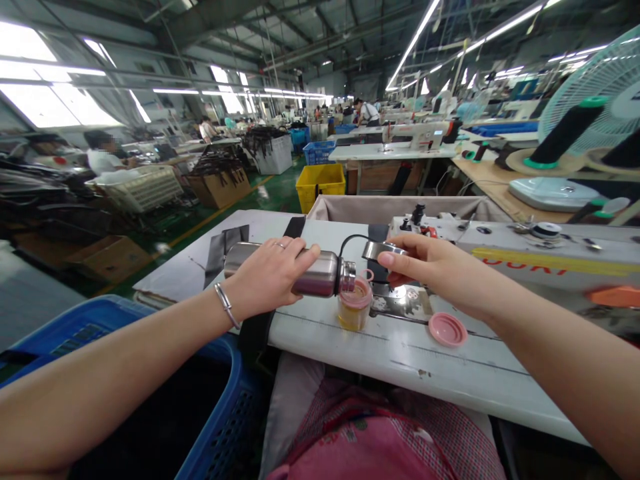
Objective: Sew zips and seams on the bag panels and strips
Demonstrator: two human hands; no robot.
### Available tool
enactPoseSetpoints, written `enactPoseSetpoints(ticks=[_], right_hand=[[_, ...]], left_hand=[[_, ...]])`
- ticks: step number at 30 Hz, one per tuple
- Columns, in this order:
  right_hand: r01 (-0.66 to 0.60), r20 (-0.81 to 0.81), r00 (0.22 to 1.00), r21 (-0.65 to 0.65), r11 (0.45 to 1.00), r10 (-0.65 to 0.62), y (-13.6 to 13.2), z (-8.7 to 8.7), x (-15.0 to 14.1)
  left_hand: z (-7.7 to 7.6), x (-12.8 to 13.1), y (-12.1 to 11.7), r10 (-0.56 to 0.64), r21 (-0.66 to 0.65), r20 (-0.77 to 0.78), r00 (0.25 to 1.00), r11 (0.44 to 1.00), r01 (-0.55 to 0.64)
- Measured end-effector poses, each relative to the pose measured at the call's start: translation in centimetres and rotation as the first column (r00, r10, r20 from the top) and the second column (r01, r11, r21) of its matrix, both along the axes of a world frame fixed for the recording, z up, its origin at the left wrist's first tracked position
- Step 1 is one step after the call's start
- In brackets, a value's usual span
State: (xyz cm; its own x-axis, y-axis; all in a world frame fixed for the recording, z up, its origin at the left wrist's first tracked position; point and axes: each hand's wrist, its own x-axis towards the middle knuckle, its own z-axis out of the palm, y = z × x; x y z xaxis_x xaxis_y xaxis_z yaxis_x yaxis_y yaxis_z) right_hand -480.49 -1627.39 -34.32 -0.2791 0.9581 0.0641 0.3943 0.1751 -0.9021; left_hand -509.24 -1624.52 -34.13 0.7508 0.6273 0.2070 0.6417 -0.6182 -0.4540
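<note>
My left hand (277,273) is wrapped round a steel thermos bottle (320,273), tipped nearly level with its open mouth over a clear cup (356,308). The cup has a pink rim and holds some yellowish liquid. Between the thumb and fingers of my right hand (413,260) is the bottle's metal cap (377,252), joined to the bottle by a dark strap loop. A pink lid (448,329) lies on the white sewing table (320,333), right of the cup. Whether liquid is flowing from the bottle I cannot make out.
A sewing machine (550,260) stands at the right. Below left is a blue basket (235,380). Behind the table are a fabric-lined bin (400,208) and a yellow crate (320,183). A fan (600,87) and thread cones (565,137) are at the far right; people work farther back.
</note>
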Motion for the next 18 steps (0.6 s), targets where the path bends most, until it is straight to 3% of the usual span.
enactPoseSetpoints(ticks=[18], right_hand=[[0.0, -0.005, 1.0, -0.02, 1.0, 0.0, -0.25, 0.07, 0.12]], left_hand=[[0.51, -0.01, 0.14, -0.015, 0.02, -0.046, 0.999, 1.0, 0.016]])
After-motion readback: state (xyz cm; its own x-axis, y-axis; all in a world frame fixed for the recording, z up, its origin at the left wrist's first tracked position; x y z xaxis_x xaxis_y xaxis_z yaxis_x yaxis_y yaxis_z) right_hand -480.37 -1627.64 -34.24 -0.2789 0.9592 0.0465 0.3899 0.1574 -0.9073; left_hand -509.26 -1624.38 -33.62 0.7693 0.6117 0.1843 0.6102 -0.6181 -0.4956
